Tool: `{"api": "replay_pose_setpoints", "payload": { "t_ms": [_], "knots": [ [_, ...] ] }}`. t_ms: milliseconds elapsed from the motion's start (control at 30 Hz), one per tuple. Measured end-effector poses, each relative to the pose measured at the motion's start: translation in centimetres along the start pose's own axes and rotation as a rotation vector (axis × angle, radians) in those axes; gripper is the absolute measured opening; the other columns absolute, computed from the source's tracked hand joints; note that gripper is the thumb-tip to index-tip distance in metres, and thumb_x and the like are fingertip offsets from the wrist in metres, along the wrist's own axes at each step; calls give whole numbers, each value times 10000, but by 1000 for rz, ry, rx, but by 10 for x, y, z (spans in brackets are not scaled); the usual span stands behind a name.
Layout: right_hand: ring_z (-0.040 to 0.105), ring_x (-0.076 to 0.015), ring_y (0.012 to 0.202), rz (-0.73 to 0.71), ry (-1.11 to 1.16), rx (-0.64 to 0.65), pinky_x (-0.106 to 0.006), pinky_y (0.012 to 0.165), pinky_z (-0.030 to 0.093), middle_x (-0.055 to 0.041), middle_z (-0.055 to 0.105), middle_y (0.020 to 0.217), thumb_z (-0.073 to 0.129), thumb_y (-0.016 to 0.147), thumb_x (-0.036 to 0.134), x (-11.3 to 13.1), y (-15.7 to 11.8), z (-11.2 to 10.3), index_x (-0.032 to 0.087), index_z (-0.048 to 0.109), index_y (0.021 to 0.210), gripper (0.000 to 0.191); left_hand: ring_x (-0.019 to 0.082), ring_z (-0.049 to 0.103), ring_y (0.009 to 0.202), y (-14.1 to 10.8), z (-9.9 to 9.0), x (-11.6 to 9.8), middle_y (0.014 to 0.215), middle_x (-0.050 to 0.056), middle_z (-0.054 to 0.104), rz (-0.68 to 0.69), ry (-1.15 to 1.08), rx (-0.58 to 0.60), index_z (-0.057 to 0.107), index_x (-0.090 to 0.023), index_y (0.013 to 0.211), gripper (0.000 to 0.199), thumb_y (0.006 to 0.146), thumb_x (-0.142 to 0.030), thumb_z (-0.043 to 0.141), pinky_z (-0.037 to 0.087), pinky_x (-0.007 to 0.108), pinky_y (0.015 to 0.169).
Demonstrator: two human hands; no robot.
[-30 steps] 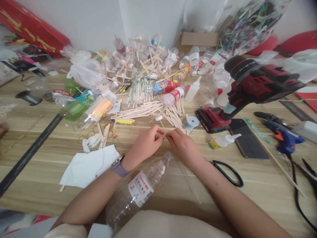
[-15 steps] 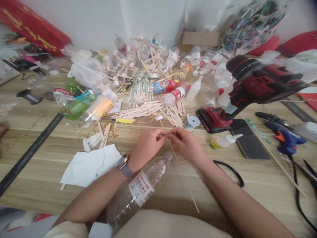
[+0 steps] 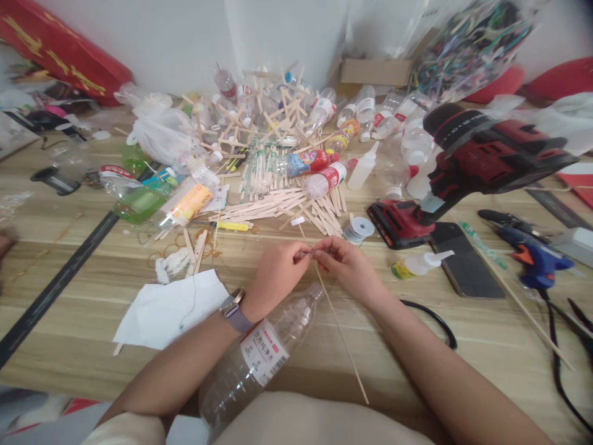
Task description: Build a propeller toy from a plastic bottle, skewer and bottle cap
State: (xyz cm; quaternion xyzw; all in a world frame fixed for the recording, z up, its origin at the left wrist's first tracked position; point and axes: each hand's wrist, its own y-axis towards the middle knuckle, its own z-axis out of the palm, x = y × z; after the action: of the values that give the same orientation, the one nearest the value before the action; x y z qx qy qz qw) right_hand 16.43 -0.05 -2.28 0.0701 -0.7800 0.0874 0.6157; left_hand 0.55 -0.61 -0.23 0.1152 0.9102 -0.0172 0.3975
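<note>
Leftmost on the surface (image 3: 69,334) before me lies a white sheet (image 3: 169,309) with a fine thread across it. Next, a clear bottle (image 3: 264,352) lies tilted beneath my left forearm, its neck uncapped and nothing visibly fixed there. My left hand (image 3: 280,269) has its fingers pinched together at a thin stick (image 3: 343,337); a white cap (image 3: 298,220) appears already mounted at the far end, so I judge that part done. The stick slants back towards my body, its long near length bare. My right hand (image 3: 345,266) pinches it too, almost meeting the left; whatever finer strand sits between, I cannot make out, and the work there looks unfinished. Farther right: a spool (image 3: 359,228), a glue bottle (image 3: 410,266) and a drill (image 3: 491,154).
</note>
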Motion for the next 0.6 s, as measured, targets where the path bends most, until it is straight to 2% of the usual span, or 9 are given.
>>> {"api": "replay_pose_setpoints", "payload": {
  "t_ms": [600],
  "knots": [
    [425,-110,502,5,0,0,-239,457,302,47,494,583,621,794,408,-1,1,0,186,576,799,226,157,561,610,-4,4,0,652,3,647,10,163,-41,678,-185,924,133,846,-174,572,346,264,584]
  ]
}}
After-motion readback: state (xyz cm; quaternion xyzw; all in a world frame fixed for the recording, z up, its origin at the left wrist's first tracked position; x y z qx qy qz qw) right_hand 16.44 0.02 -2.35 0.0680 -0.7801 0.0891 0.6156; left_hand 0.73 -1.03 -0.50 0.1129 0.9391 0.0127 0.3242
